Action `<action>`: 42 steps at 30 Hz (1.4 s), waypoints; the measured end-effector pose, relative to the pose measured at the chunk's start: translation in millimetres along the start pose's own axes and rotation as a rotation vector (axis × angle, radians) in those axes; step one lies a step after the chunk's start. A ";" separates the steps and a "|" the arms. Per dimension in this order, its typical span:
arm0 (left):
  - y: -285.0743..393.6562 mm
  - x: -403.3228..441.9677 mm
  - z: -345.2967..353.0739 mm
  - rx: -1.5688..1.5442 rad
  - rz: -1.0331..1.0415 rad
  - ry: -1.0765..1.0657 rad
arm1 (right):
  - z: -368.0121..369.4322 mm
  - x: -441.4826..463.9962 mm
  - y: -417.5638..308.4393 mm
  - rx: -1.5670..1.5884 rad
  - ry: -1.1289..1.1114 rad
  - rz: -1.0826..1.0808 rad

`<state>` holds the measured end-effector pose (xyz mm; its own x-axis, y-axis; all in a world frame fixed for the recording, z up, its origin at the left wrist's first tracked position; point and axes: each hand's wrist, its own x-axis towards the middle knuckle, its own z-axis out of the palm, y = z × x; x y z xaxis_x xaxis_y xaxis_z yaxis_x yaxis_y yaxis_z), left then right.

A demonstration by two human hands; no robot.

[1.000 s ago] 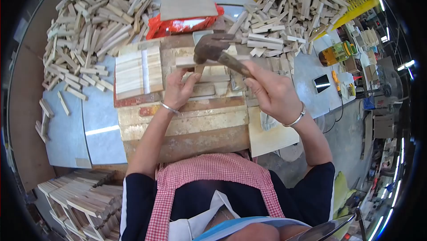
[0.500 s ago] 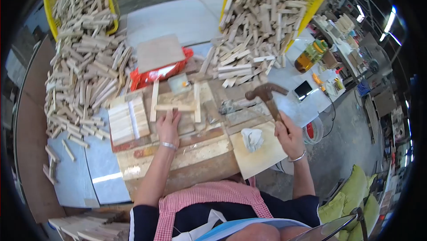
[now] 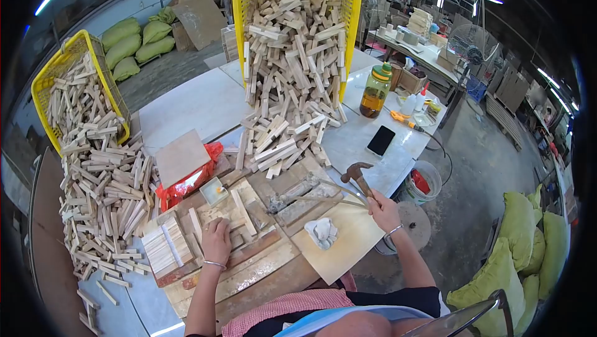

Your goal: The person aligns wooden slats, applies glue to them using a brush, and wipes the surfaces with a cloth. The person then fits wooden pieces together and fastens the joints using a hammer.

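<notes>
My right hand (image 3: 385, 214) is wrapped round the handle of a hammer (image 3: 357, 175), its head raised over the board's right side. My left hand (image 3: 216, 241) rests on the wooden work board (image 3: 261, 268), fingers bent over a small wooden frame; what lies under the fingers is hidden. Two upright strips of that frame show, one (image 3: 244, 211) to the right of the hand and one (image 3: 195, 224) to its left. A stack of joined strips (image 3: 166, 247) lies left of my left hand. A crumpled white cloth (image 3: 321, 233) sits on a thin panel (image 3: 342, 250).
Wooden sticks spill from two yellow baskets (image 3: 353, 26) at the back and left. A red bag (image 3: 189, 189) lies under a flat board (image 3: 181, 158). Right of the sticks are a bottle (image 3: 375, 91), a phone (image 3: 381, 140) and a bucket (image 3: 429, 172).
The view has swung up and to the right. The hammer has moved away from the work piece to the right, still in my right hand. My left hand stays at the frame.
</notes>
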<state>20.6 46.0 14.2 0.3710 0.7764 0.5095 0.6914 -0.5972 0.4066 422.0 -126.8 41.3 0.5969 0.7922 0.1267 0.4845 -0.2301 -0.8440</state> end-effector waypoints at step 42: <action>32.0 -38.4 -23.2 0.293 0.172 -0.280 | 61.5 -29.7 -16.6 -0.364 0.035 -0.644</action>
<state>14.1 -7.6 25.3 0.6222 0.7192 0.3093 0.7363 -0.6718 0.0812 356.9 -111.8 19.5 0.1399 0.8165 0.5601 0.9235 0.0964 -0.3713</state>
